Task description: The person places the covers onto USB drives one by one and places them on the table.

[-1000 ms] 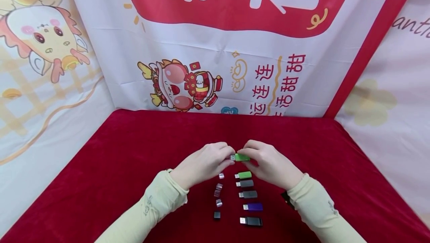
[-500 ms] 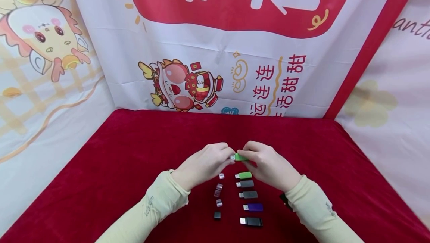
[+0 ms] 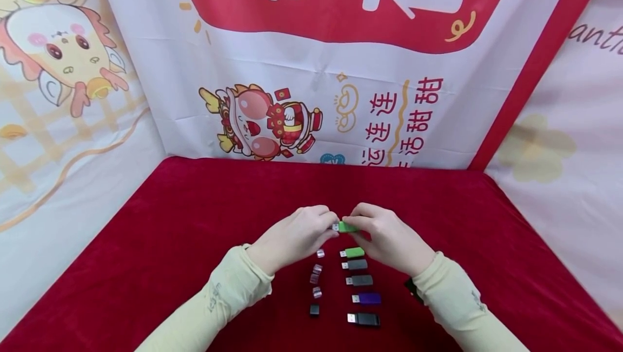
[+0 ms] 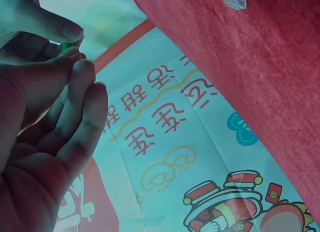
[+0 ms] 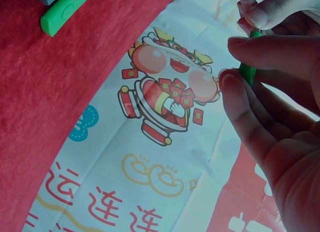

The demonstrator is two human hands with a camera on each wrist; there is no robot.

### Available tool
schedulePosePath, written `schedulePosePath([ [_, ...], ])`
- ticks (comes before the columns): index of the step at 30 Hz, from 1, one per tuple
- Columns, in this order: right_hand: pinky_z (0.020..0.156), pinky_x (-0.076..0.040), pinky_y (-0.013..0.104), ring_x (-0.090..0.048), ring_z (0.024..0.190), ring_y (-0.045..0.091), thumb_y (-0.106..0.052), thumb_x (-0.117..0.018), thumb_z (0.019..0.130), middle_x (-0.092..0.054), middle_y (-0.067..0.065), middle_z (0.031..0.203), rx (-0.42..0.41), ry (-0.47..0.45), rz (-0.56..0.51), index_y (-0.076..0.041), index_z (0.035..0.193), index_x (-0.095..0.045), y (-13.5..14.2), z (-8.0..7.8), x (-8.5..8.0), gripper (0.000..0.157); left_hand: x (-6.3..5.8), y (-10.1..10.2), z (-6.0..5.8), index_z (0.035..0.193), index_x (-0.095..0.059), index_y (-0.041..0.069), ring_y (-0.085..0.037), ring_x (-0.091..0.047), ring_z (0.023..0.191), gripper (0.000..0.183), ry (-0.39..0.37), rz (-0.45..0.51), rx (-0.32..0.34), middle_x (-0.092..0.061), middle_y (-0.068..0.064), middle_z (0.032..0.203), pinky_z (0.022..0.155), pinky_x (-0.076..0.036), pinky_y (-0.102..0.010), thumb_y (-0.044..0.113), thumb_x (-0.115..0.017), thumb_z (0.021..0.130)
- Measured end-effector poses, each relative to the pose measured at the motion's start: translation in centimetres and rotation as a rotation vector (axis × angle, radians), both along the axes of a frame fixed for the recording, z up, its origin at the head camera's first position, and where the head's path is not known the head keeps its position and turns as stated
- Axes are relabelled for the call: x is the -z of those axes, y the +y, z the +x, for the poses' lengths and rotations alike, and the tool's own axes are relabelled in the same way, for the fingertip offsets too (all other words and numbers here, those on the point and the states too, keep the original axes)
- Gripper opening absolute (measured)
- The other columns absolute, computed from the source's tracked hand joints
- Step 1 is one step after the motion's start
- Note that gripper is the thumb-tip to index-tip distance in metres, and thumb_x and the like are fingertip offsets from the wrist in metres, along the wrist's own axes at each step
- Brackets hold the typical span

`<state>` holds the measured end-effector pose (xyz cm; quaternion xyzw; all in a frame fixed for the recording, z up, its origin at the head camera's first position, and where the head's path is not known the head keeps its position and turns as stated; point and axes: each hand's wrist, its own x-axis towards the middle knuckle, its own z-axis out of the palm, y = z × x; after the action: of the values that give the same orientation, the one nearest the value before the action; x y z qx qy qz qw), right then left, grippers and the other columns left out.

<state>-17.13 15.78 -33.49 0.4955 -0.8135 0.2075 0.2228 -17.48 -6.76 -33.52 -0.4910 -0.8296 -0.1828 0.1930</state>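
Observation:
A green USB stick (image 3: 348, 227) is held level above the red tablecloth, its metal plug facing left. My right hand (image 3: 391, 238) pinches its green body between thumb and fingers; the right wrist view shows the green body (image 5: 248, 72) edge-on in that grip. At the plug end, my left hand (image 3: 297, 236) has thumb and fingertips pinched together on the tip. Those fingers hide the very end, and I cannot tell whether a cap is there. Below the hands lies another green USB stick (image 3: 352, 253), its metal plug bare.
Under that stick, two grey USB sticks (image 3: 357, 264), a purple one (image 3: 367, 298) and a black one (image 3: 365, 319) form a column. Left of them are several clear caps (image 3: 317, 292) and a black cap (image 3: 314, 310). A dark object (image 3: 412, 289) is partly hidden by the right sleeve.
Both hands keep nearly the same place and grip on the green USB stick. The right hand has shifted slightly left, covering a little more of its green body. The things on the cloth stay put.

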Motion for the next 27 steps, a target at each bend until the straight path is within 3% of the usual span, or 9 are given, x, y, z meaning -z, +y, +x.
schedulePosePath([
  [19,0.074,-0.053,0.019,-0.062,0.081,0.01,-0.006,-0.085,0.075,-0.064,0.002,0.094,-0.021,-0.114,0.041,-0.004,0.103,-0.074,-0.03,-0.35,0.06,0.03,0.13,-0.44,-0.07,0.096,-0.066,0.006,-0.008,-0.057,0.073,0.013,-0.117,-0.015,-0.003,-0.059,0.0,0.085,0.069,-0.049,-0.016,0.008,-0.075,0.087],
  [27,0.07,-0.056,0.027,-0.062,0.08,0.01,-0.007,-0.086,0.075,-0.063,0.001,0.094,-0.04,-0.158,0.028,-0.005,0.1,-0.074,0.33,-0.52,0.13,0.028,0.09,-0.32,-0.22,0.098,-0.067,0.006,-0.008,-0.057,0.075,0.014,-0.124,-0.009,0.009,-0.061,0.0,0.088,0.071,-0.049,-0.016,0.008,-0.075,0.087],
])
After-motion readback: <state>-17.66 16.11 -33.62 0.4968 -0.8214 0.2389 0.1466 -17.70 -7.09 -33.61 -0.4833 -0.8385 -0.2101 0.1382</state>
